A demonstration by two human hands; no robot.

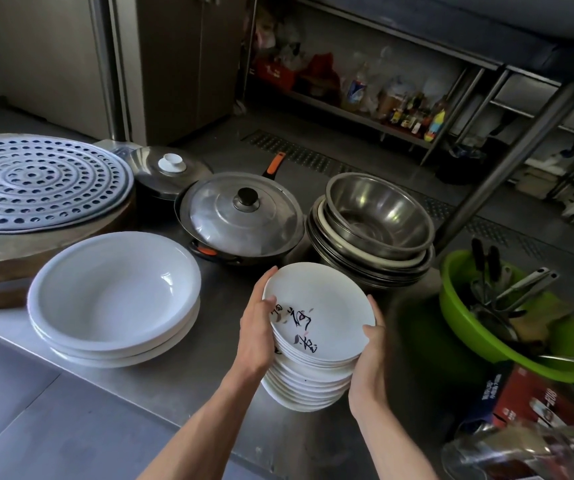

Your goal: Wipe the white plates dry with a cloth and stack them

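Steel bench (105,410): plates (323,317) stand near its front.
Plates: tall stack, top ones tilted.
Left hand (257,327): clasped round the left rims.
Right hand (370,355): clasped round the right rims.
Risk: tilted plates could be slid off by a damp, uneven grip.

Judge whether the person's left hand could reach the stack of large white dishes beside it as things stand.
Probably yes: only bare counter lies between the left hand and the large white dishes. But it grips the stack of small plates, so it must let go first.
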